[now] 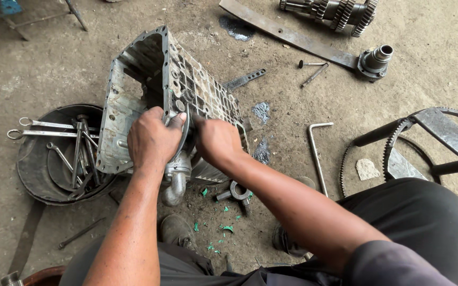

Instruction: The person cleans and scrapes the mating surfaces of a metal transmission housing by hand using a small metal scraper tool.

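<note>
1. Under both hands, on the bare concrete floor (54, 63), a grey ribbed gearbox housing (186, 85) stands tipped up on its near end, open side turned away to the left.
2. Left hand (152, 140): fingers curled tight over the housing's near edge, thumb pressed against a dark curved part at the rim. Grip looks firm.
3. Right hand (216, 140): closed in a fist just right of the left one, knuckles up, pressed against the ribbed face. What the fingers pinch is hidden; cannot tell.
4. Below the left hand, a short metal elbow pipe (176, 185) hangs off the housing.
5. Left of the left hand, a round black pan (35, 175) holds several spanners (75, 153), touching the housing's side.
6. Below the right hand, a small socket piece (238, 190) and green scraps (226, 228) lie on the floor; right of it, a bent L-shaped bar (316, 153).
7. Risk, as a judgement: the housing balances on a narrow end, so a hard pull could topple it toward the person's shoe (176, 230) or onto the pan.
8. Risk: fingers sit on sharp cast edges; a slip could cut or pinch them.
</note>
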